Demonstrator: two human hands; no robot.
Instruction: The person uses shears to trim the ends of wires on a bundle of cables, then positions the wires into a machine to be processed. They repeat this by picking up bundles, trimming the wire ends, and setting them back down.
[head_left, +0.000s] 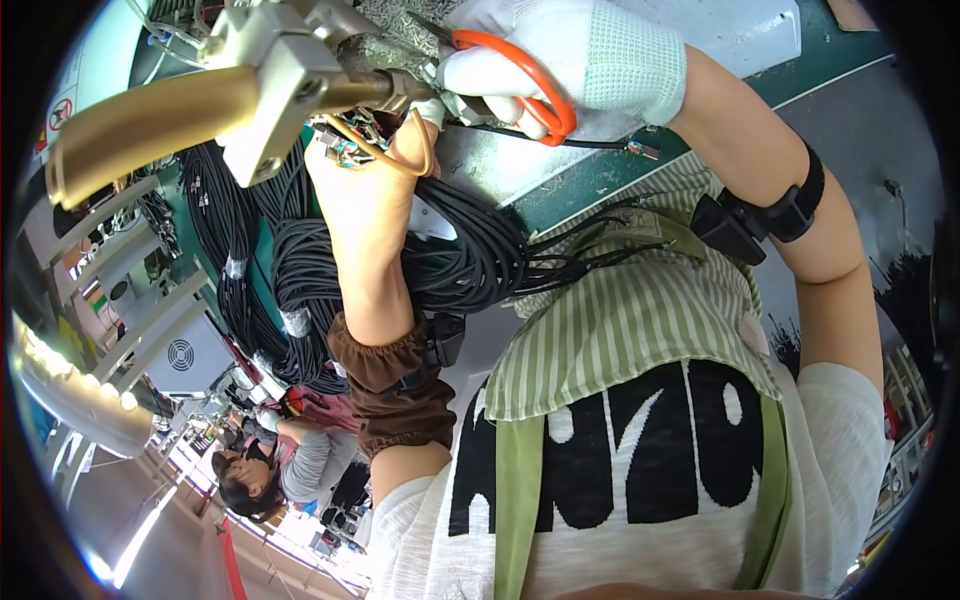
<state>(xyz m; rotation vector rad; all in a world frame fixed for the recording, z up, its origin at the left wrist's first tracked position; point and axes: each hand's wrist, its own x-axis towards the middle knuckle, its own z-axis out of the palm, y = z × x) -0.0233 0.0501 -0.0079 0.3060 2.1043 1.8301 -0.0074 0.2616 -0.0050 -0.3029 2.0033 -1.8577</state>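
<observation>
My right hand [530,60], in a white knit glove, is closed around the orange-red handle loops of a pair of scissors [563,112]. Close beside it is my left hand [415,140], mostly hidden behind a metal fixture [275,95] with a thick brass-coloured tube [150,130]. The left fingertips, in white covers, are bent together by the scissors; what they pinch is hidden. A black cable [590,144] runs out from under the right hand and ends in a small metal connector. A tan cord loop [428,165] hangs across the left hand, near several small connectors [350,145].
Coiled bundles of black cable [450,245] lie beside and below my left forearm. Small clippings [385,45] are scattered on the work surface, which has a green edge [560,200]. Another person [285,465] works in the background at lower left.
</observation>
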